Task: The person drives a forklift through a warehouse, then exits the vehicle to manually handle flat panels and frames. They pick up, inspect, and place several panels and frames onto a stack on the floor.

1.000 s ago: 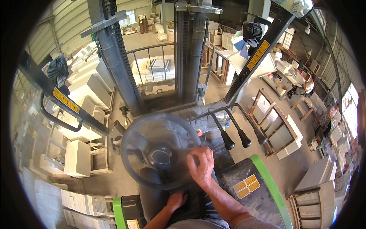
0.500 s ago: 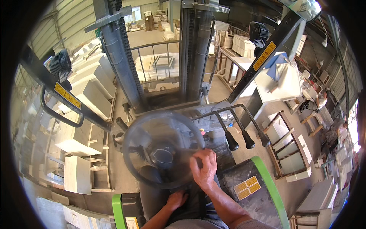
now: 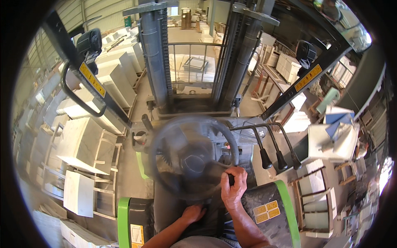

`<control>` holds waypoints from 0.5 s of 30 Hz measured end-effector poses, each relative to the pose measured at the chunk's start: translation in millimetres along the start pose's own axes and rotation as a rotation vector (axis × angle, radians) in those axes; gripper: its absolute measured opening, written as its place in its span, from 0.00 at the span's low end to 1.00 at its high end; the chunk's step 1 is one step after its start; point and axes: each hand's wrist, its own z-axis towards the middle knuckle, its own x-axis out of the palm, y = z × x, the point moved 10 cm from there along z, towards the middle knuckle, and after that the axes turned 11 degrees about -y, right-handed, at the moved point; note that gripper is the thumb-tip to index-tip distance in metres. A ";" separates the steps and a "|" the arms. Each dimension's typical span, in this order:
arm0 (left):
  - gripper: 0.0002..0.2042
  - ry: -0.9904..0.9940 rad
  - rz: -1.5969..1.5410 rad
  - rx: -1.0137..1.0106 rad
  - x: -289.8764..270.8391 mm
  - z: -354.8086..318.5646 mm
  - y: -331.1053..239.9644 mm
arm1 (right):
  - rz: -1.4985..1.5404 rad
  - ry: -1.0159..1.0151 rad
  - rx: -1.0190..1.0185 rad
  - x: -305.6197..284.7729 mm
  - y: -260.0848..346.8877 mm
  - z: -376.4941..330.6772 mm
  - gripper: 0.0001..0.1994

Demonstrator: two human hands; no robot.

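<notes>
I sit at the controls of a forklift. My right hand [image 3: 234,187] is closed round the black spinner knob [image 3: 230,179] on the right side of the steering wheel [image 3: 154,165]. The wheel is smeared by motion. My left hand [image 3: 193,213] lies loosely on my lap, its fingers stretched and holding nothing. To the right of the wheel stand three black-knobbed control levers [image 3: 266,159], apart from both hands. Ahead rises the dark mast [image 3: 153,53], with a barred load backrest [image 3: 190,44] between its uprights.
Pale slabs [image 3: 84,142] on wooden frames line the left side. A stacked load with a dark square frame [image 3: 195,64] shows beyond the backrest. To the right are a white-topped table [image 3: 326,142] with blue material and a rack of slabs [image 3: 316,198]. A mirror [image 3: 351,29] hangs at upper right.
The surroundings have swung in the view, the mast shifting right. My right hand has moved slightly down and right with the turning wheel. My left hand stays on my lap.
</notes>
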 end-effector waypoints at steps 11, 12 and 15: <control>0.20 0.027 0.007 -0.066 -74.1 311.8 51.3 | 0.008 0.013 0.087 209.6 -179.2 181.9 0.09; 0.20 0.042 0.003 -0.078 -82.3 338.8 56.1 | -0.004 0.013 0.075 230.2 -192.4 197.6 0.08; 0.20 0.127 -0.080 -0.153 -103.8 422.0 72.3 | 0.017 0.025 0.091 294.1 -236.3 244.6 0.06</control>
